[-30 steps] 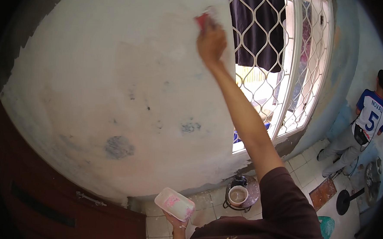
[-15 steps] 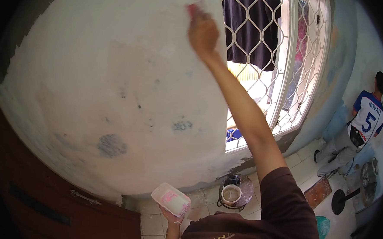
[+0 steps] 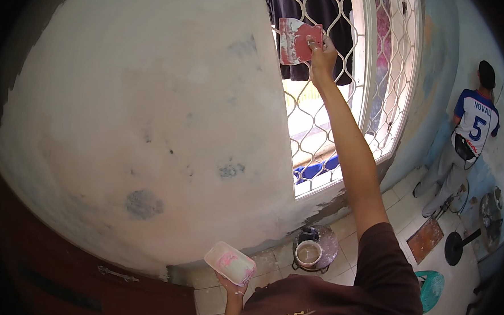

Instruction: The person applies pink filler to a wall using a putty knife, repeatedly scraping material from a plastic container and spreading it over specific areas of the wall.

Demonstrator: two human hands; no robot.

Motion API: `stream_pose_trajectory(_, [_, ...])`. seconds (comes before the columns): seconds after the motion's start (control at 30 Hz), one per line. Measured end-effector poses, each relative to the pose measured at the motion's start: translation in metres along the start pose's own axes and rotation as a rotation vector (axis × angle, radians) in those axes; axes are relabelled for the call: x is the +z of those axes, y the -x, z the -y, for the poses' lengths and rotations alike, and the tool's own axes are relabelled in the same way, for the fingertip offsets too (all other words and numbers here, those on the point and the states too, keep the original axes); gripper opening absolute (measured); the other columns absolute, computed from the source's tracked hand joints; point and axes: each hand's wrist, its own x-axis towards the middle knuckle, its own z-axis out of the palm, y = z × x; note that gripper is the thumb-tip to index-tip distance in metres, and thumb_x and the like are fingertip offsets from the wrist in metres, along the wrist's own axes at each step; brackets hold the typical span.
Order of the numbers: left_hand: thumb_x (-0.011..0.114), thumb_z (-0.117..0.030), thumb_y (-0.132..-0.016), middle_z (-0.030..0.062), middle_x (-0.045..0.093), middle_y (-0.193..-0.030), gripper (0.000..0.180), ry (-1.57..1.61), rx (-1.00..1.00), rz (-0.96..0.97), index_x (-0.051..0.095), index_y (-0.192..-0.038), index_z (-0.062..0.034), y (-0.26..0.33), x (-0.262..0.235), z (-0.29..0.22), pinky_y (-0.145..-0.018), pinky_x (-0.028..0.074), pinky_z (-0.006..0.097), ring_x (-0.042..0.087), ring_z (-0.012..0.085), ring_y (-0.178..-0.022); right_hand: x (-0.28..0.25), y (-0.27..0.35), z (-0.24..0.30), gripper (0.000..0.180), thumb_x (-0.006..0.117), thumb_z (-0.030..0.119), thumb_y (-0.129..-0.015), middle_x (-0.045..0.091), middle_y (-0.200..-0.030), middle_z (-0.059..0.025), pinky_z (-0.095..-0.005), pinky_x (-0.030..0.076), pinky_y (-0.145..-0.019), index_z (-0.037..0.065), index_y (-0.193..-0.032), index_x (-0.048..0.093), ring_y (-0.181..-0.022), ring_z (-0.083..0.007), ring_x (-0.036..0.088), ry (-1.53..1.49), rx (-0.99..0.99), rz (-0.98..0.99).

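My right hand (image 3: 324,56) grips a red putty knife (image 3: 299,43), a flat wide scraper with white putty smeared over its blade. It is raised at arm's length in front of the window grille (image 3: 317,104), just right of the wall's edge. Low in the view, my left hand (image 3: 232,283) holds a whitish plastic tub (image 3: 230,263) from below, with pink and white putty inside and along its rim. The patched wall (image 3: 169,102) has dark grey spots and a dark smudge near the window.
A white bucket (image 3: 308,254) stands on a round stand (image 3: 328,248) beneath the window. To the right, a person (image 3: 475,121) faces the blue wall. A black-based stand fan (image 3: 489,218) and a green plastic stool (image 3: 431,291) are nearby. A dark red door (image 3: 59,250) is at lower left.
My right hand has moved the putty knife rightward and slightly down, off the wall to in front of the grille, its blade now broadside. My left hand still holds the tub.
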Motion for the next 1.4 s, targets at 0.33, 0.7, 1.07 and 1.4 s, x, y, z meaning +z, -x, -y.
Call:
stream_pose_trajectory(0.33, [0.046, -0.068, -0.103, 0.0041, 0.065, -0.138, 0.065, 0.001, 0.054, 0.011, 0.055, -0.147, -0.0209, -0.007, -0.002, -0.005, -0.105, 0.055, 0.057, 0.065, 0.0313, -0.125, 0.006, -0.004, -0.028, 0.025, 0.077, 0.011, -0.096, 0.076, -0.102, -0.0080, -0.0279, 0.054, -0.080, -0.002, -0.116, 0.069, -0.089, -0.0114, 0.070, -0.108, 0.155, 0.146])
stream_pose_trajectory(0.7, [0.050, -0.068, -0.099, 0.0065, 0.066, -0.135, 0.067, -0.003, 0.060, -0.049, 0.055, -0.144, -0.0191, -0.010, -0.002, -0.001, -0.105, 0.055, 0.057, 0.065, 0.0334, -0.124, 0.002, -0.011, -0.043, 0.028, 0.077, 0.014, -0.099, 0.076, -0.114, -0.0082, -0.0290, 0.060, -0.085, 0.000, -0.121, 0.067, -0.096, -0.0121, 0.073, -0.130, 0.124, 0.231])
stream_pose_trajectory(1.07, [0.050, -0.070, -0.098, 0.0065, 0.067, -0.133, 0.069, 0.027, 0.024, -0.023, 0.056, -0.144, -0.0193, -0.022, -0.002, 0.004, -0.103, 0.056, 0.057, 0.067, 0.0343, -0.122, 0.023, -0.044, -0.021, 0.033, 0.076, 0.009, -0.098, 0.076, -0.115, -0.0111, -0.0298, 0.058, -0.094, -0.005, -0.126, 0.066, -0.102, -0.0147, 0.073, -0.182, 0.103, 0.279])
stream_pose_trajectory(1.4, [0.049, -0.070, -0.098, 0.0062, 0.068, -0.133, 0.068, 0.045, 0.068, -0.061, 0.057, -0.143, -0.0197, -0.023, -0.004, 0.001, -0.102, 0.057, 0.059, 0.067, 0.0346, -0.122, 0.069, -0.081, 0.005, 0.032, 0.072, 0.010, -0.099, 0.075, -0.115, -0.0100, -0.0308, 0.057, -0.090, -0.005, -0.127, 0.067, -0.099, -0.0161, 0.072, -0.228, 0.127, 0.322])
